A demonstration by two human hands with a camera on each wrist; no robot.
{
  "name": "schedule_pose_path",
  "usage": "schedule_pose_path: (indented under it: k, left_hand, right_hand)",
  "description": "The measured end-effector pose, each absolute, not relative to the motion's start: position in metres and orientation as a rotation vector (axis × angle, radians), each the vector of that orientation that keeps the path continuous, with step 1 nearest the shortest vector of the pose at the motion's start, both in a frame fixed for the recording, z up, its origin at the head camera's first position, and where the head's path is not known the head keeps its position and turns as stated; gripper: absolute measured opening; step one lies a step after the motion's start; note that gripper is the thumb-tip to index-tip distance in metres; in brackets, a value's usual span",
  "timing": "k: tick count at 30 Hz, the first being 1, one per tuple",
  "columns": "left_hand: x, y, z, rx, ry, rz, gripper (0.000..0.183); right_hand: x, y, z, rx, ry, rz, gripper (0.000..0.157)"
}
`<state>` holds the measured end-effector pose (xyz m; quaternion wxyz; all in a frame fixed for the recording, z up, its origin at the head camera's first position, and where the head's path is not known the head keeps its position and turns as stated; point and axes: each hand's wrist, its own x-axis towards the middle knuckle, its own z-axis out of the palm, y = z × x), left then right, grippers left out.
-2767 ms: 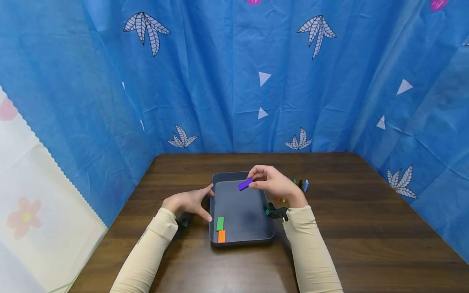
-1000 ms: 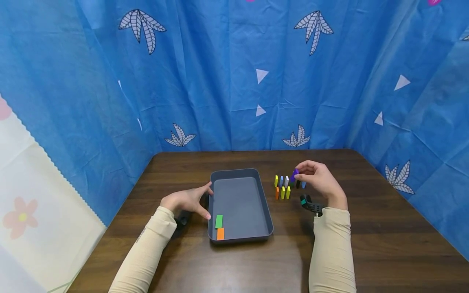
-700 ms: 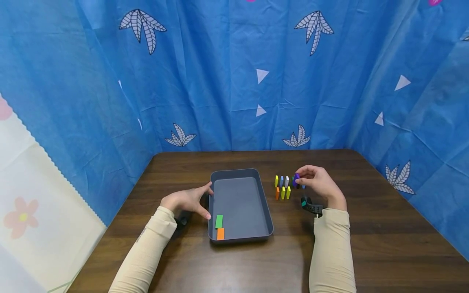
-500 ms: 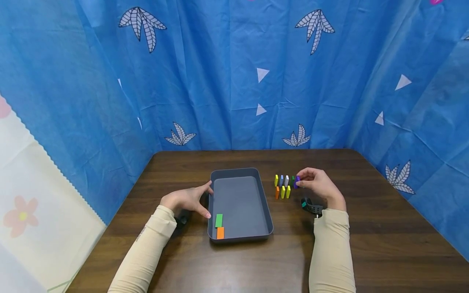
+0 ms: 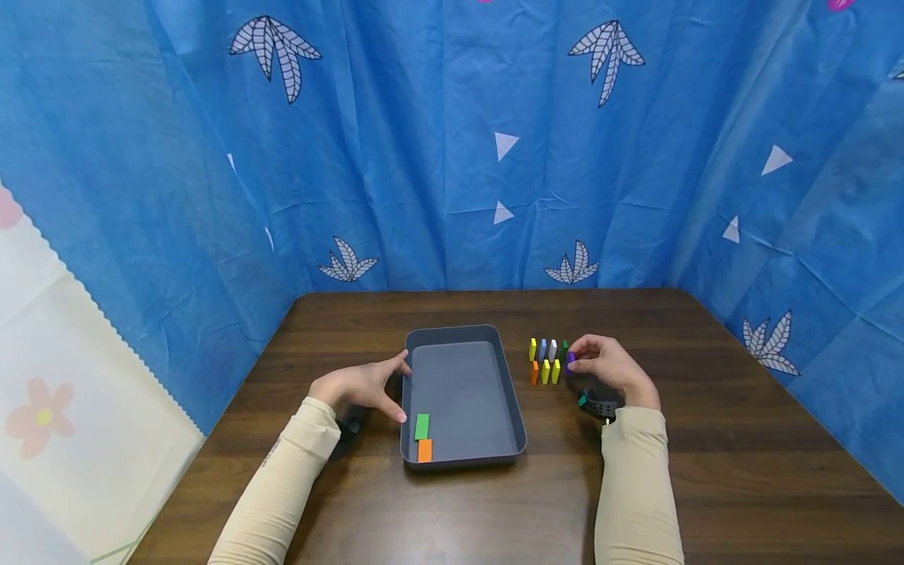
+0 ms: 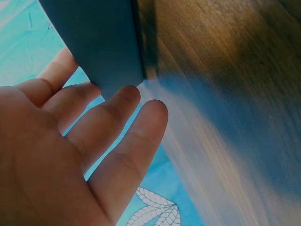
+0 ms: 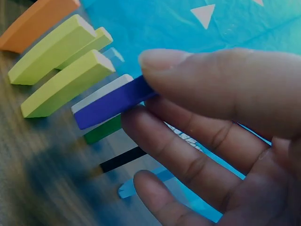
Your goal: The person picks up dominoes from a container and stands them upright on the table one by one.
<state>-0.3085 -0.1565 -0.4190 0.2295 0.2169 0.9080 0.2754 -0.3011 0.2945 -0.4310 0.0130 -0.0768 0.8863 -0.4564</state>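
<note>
My right hand (image 5: 609, 366) pinches a purple domino block (image 7: 101, 109) between thumb and fingers, low at the right end of the front row of standing blocks. Beside it in that row stand two yellow blocks (image 7: 68, 87) and an orange block (image 5: 534, 373). A dark green block (image 7: 103, 130), a black block (image 7: 123, 159) and a light blue block (image 7: 128, 188) show past my fingers in the right wrist view. My left hand (image 5: 359, 389) rests with spread fingers along the left side of a dark grey tray (image 5: 462, 388), fingertips at its wall.
Inside the tray, a green block (image 5: 421, 426) and an orange block (image 5: 424, 450) lie flat near the left front corner. The back row includes yellow (image 5: 533, 349), blue (image 5: 543, 349) and white (image 5: 553, 350) blocks. A blue curtain (image 5: 452, 157) hangs behind the wooden table (image 5: 466, 518).
The purple block went from over the tray to the right, down among the standing blocks, then a little nearer to me, in my right hand throughout. My left hand stayed at the tray.
</note>
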Motion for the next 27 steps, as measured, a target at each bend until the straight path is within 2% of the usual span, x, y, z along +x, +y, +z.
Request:
schedule_pose_path:
  k: [16,27]
  left_hand:
    - [-0.311,-0.156,-0.420,0.658,2.521,0.698,0.125]
    - [-0.310,-0.156,-0.420,0.598,2.504,0.738,0.128]
  right_hand:
    - [-0.301,0.288,-0.439,-0.272,2.772,-1.371,0.020]
    - [-0.307,0.289,-0.447,-0.230,2.759,-1.383,0.021]
